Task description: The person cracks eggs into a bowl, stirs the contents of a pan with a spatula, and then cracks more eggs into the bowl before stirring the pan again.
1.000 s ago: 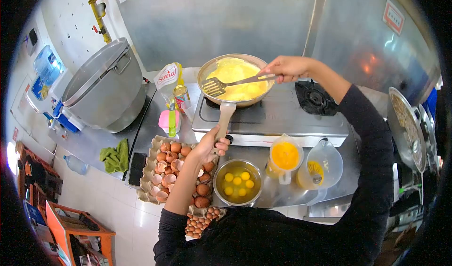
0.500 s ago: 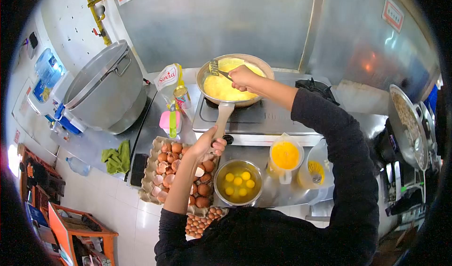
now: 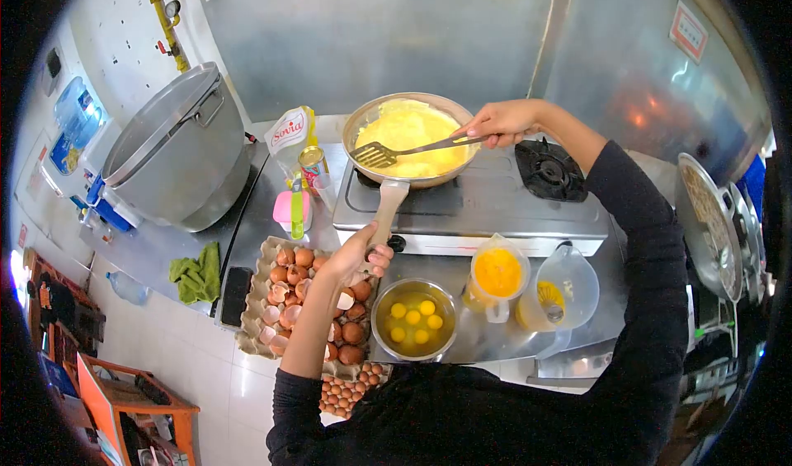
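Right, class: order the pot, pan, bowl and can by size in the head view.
1. pot
2. pan
3. bowl
4. can
The bowl is nearer the camera, so its gap to the pan is unsure.

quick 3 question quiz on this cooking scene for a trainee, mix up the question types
1. True or false: the left hand grips the handle of the pan.
2. What does the right hand hold over the pan? A whisk, B spatula, C ladle.
3. Fill in: the bowl in front of the stove holds unbeaten egg ____.

Key: 1 true; 2 B; 3 yolks.
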A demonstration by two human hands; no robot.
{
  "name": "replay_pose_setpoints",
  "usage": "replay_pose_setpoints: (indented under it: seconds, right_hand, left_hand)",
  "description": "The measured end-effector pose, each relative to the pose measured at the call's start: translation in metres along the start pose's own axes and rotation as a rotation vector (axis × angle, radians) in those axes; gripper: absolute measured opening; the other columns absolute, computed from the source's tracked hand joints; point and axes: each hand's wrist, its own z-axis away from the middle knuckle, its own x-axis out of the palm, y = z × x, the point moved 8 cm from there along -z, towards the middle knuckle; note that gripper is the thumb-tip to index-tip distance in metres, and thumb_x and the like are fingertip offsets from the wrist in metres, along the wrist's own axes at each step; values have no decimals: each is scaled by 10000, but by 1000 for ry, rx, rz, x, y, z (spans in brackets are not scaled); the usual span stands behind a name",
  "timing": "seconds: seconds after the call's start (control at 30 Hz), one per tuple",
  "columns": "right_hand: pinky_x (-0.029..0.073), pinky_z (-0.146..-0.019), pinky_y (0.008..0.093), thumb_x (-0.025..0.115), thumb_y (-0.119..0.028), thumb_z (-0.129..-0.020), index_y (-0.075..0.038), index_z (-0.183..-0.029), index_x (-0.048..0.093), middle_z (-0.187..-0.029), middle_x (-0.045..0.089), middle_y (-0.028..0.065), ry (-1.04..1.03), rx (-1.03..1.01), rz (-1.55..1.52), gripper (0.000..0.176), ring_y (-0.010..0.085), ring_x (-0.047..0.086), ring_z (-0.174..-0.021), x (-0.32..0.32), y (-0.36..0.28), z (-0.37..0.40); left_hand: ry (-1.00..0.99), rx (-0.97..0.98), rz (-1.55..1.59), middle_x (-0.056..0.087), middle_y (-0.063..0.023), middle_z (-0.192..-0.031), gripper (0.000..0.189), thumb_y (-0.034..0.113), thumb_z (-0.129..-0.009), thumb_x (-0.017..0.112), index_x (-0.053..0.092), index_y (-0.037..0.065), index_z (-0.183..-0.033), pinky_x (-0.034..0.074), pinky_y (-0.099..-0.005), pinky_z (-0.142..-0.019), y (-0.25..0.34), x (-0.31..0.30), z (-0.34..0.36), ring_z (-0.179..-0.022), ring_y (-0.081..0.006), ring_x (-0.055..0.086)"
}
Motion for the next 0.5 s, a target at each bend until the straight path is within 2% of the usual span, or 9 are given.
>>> replay_pose_setpoints:
  seconds: [0.07,0.17,0.27,0.37,0.47,0.5]
  right_hand:
    - [177,-321,166,370,-224,-856,-131,-1189,388,-549,370,-39,23,-53,-16,347,15,234,-373,1,-4,-11]
    - [190,-312,175,355,-209,-852,-103,-1178,398,-550,393,-22,187,-78,-16,346,20,251,-364,1,-17,-34]
    - [195,-303,191,347,-201,-838,-51,-1093,460,-559,429,14,333,-42,-73,317,31,269,-352,4,-25,-68]
    - [192,-299,208,361,-194,-813,-6,-928,503,-562,461,59,438,43,-91,263,56,285,-341,1,-30,-88]
    - [189,-295,228,401,-195,-782,5,-804,485,-550,477,92,614,128,-226,218,84,298,-335,-9,-21,-97]
    - [199,-293,248,426,-187,-752,4,-757,479,-525,473,95,513,201,-190,198,101,294,-331,-31,4,-131]
  left_hand:
    - [10,-5,-10,299,40,-593,237,352,-855,281,317,118,-865,278,-192,-426,0,1,1,-452,-36,279]
    - [29,-10,-27,299,38,-596,234,351,-856,280,316,120,-864,279,-193,-428,-1,2,2,-451,-36,280]
    - [34,-10,-18,300,37,-597,226,349,-857,276,310,125,-869,279,-190,-427,-1,4,2,-450,-32,282]
    - [42,5,-26,302,38,-598,219,348,-859,267,299,133,-878,273,-182,-419,-2,9,2,-451,-26,286]
    - [32,21,-9,306,39,-599,214,347,-862,259,291,137,-888,267,-174,-409,-3,5,0,-449,-21,287]
    - [30,23,5,308,39,-599,214,348,-862,257,289,138,-889,265,-173,-405,-2,3,0,-447,-21,287]
